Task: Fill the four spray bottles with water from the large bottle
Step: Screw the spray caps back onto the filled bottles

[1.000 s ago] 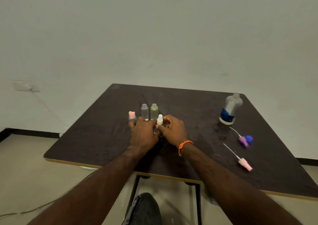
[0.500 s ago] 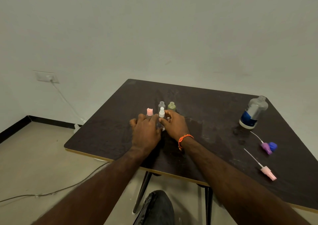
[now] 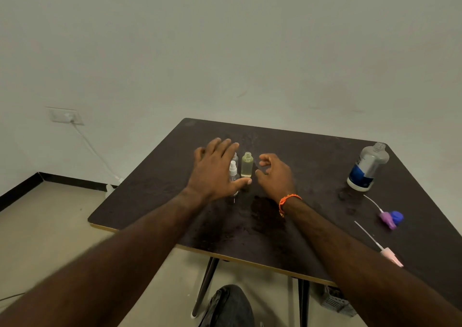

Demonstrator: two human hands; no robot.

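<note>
At counter [image 3: 275,226] centre, the upright white-capped spray bottle [image 3: 233,174] was noted just right of the open, empty left hand [image 3: 216,170] — the nearer one; right hand [image 3: 275,174] likewise open, empty.

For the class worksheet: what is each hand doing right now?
Left hand: open, fingers spread, holding nothing.
Right hand: open, fingers curled, empty.

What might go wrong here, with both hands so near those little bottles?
The left hand is spread over the small bottles, and could tip the white-capped one or the open yellowish one. The large bottle stands uncapped near the table's far right corner; a knock could spill it.
</note>
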